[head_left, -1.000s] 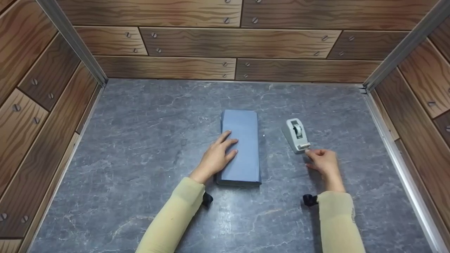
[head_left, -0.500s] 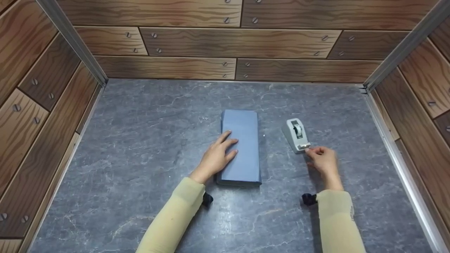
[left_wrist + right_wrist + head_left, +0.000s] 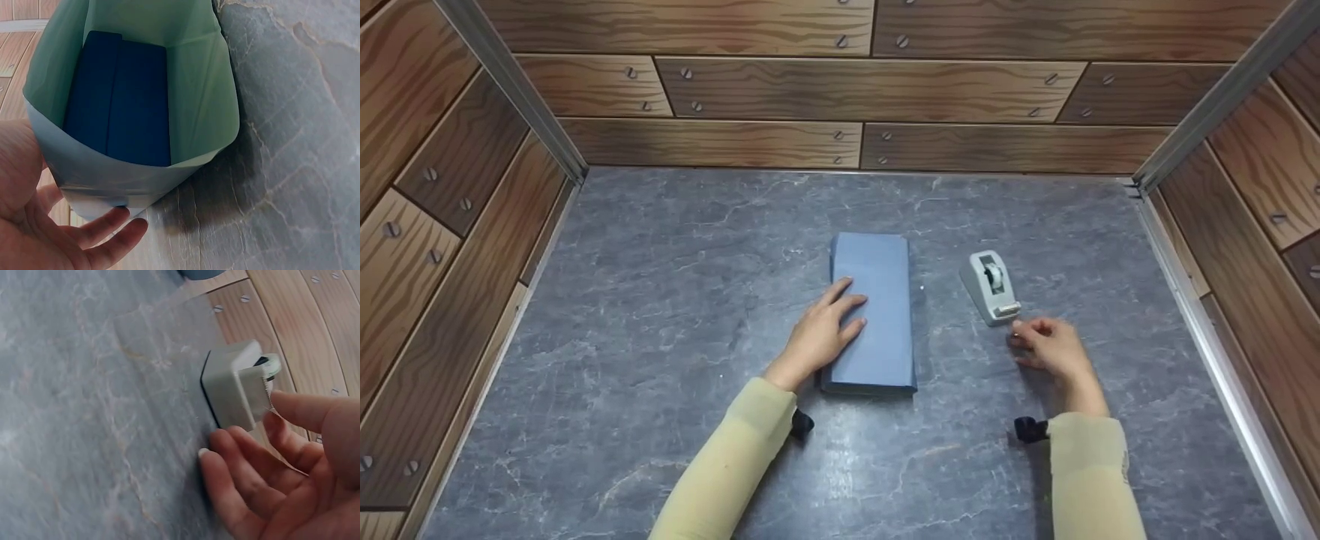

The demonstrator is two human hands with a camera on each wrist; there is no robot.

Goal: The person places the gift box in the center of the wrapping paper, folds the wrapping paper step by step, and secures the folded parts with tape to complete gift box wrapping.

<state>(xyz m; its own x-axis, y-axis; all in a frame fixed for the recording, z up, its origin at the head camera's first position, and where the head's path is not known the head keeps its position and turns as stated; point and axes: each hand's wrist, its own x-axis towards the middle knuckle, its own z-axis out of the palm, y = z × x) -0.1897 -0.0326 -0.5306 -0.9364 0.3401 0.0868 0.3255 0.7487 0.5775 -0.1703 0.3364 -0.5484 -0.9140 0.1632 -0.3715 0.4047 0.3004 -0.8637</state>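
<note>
A blue paper wrap (image 3: 877, 315) lies lengthwise on the grey marbled table. Its near end gapes in the left wrist view, showing a green inner side and a dark blue box (image 3: 138, 107) within. My left hand (image 3: 816, 334) rests on the wrap's left edge, fingers spread and relaxed. To the right stands a pale grey tape dispenser (image 3: 988, 289) with a small roll. Just off its cutter, my right hand (image 3: 1054, 349) pinches a bit of clear tape (image 3: 272, 409) between thumb and index finger. How long the tape is cannot be made out.
Wood-patterned walls (image 3: 765, 142) close off the back and both sides. A metal rail (image 3: 1222, 360) runs along the right edge. Black camera mounts (image 3: 1030, 430) hang at both wrists, low over the table (image 3: 660, 300).
My right hand reached the dispenser's cutter, then drew slightly back toward me and right, pinching the tape. The left hand, wrap and dispenser have stayed in place.
</note>
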